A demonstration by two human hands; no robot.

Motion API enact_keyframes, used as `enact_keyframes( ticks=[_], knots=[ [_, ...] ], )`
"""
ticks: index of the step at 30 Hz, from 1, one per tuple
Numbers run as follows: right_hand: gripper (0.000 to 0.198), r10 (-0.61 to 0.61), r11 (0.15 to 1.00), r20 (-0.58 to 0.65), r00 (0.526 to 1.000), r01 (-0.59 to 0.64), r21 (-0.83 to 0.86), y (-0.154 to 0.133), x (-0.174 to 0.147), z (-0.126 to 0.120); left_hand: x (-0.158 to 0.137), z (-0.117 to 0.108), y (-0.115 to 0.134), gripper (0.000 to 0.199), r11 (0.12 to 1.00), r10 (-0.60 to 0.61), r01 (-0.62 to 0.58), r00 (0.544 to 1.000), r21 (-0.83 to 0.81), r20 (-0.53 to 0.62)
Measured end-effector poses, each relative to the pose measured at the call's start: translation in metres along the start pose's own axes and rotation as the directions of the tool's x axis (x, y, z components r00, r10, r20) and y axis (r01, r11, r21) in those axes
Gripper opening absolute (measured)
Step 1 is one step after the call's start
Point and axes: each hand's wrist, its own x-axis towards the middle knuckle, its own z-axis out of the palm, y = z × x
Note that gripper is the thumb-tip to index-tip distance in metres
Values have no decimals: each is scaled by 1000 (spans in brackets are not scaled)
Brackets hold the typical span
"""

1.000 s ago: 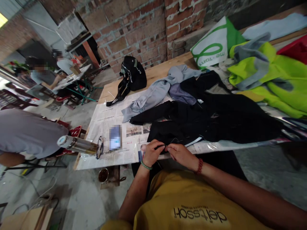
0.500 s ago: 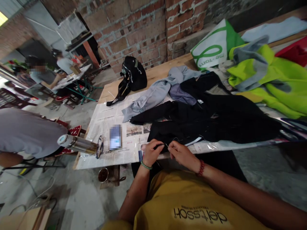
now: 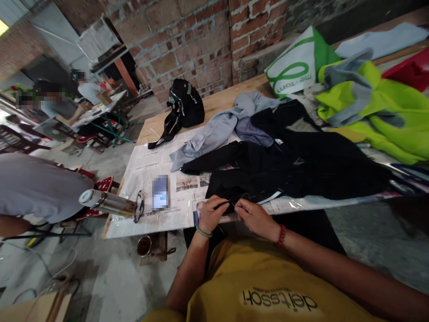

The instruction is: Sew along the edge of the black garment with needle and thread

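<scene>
A black garment (image 3: 311, 165) lies spread over the table, its near end reaching the table's front edge. My left hand (image 3: 212, 213) is closed on the edge of this garment, pinching the cloth between thumb and fingers. Close beside it on the right, my right hand (image 3: 253, 215) is pinched shut at what looks like a thin sewing needle, its tip by the held cloth. A fine pale thread shows over the black fabric just above the right hand. The fingertips are a small gap apart. A white strip (image 3: 273, 197) runs along the garment near the right hand.
Newspaper (image 3: 174, 219) under clear plastic covers the table. On it lie a phone (image 3: 161, 192), glasses (image 3: 139, 206), a steel flask (image 3: 110, 203), a grey cloth (image 3: 214, 129) and a black bag (image 3: 186, 105). Yellow-green clothing (image 3: 385, 112) is piled right. A person sits left.
Both hands stay almost in place. The needle-like sliver at the right fingertips shows less than before, and the right fingertips are slightly lower. The view has shifted very slightly.
</scene>
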Motion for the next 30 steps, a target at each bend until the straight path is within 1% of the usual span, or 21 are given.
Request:
enact_keyframes(
  ticks=[4, 9, 11, 13, 14, 15, 16, 17, 18, 20, 21, 22, 23, 24, 25, 27, 28, 30],
  knots=[
    [21, -64, 998, -76, 995, 64, -2, 3, 5, 5, 1, 0, 0, 12, 1000, 15, -15, 999, -9, 28],
    [20, -51, 999, -101, 994, 50, -13, 2, 11, 9, 2, -1, 1, 13, 999, 44, -43, 994, -16, 101],
    [20, -6, 999, -75, 997, 9, 33, 2, 11, 9, 2, -2, 1, 13, 999, 33, -33, 995, -5, 90],
    [22, 33, 998, 14, 999, -34, 61, 1, 8, 4, 2, -2, 1, 13, 1000, 15, -16, 998, 15, 55],
    [23, 30, 999, 59, 998, -33, 39, 0, 6, -1, 2, -2, 1, 13, 1000, 7, -8, 999, 25, 32],
    [25, 7, 1000, 76, 997, -6, -8, -2, 4, -8, 2, -2, 0, 13, 999, 0, -1, 1000, 32, 10],
    [26, -34, 997, 63, 997, 39, -73, -4, 3, -16, 2, -2, 0, 12, 999, -3, 3, 1000, 39, -9],
    [26, -100, 984, -10, 995, 98, -150, -8, 3, -25, 2, -2, 0, 12, 999, -2, 3, 1000, 46, -20],
    [26, -177, 965, -113, 978, 150, -217, -11, 4, -35, 2, -2, -1, 12, 999, 6, -5, 1000, 51, -27],
    [28, -317, 919, -298, 900, 214, -330, -19, 12, -52, 1, -1, 0, 12, 997, 42, -40, 999, 59, -35],
    [29, -370, 895, -328, 869, 239, -377, -23, 17, -57, 1, -1, 0, 11, 996, 66, -63, 997, 62, -37],
    [29, -405, 873, -307, 862, 264, -411, -26, 24, -61, 0, -1, 1, 11, 994, 89, -86, 995, 67, -39],
    [29, -415, 859, -256, 873, 284, -426, -27, 31, -62, 0, -1, 2, 10, 992, 108, -105, 993, 74, -41],
    [27, -396, 857, -172, 902, 295, -424, -27, 37, -61, 0, 0, 3, 10, 990, 119, -115, 992, 85, -43],
    [25, -355, 863, -86, 931, 291, -414, -27, 42, -58, -1, 0, 3, 10, 988, 122, -116, 991, 98, -50],
    [24, -264, 892, 42, 964, 260, -371, -23, 49, -50, -1, 0, 4, 11, 987, 117, -109, 991, 120, -67],
    [24, -226, 910, 80, 971, 240, -338, -20, 49, -46, -1, 0, 4, 11, 986, 117, -107, 991, 127, -72],
    [26, -180, 945, 120, 976, 206, -254, -16, 48, -40, -1, 0, 5, 11, 985, 124, -114, 990, 133, -70]
  ],
)
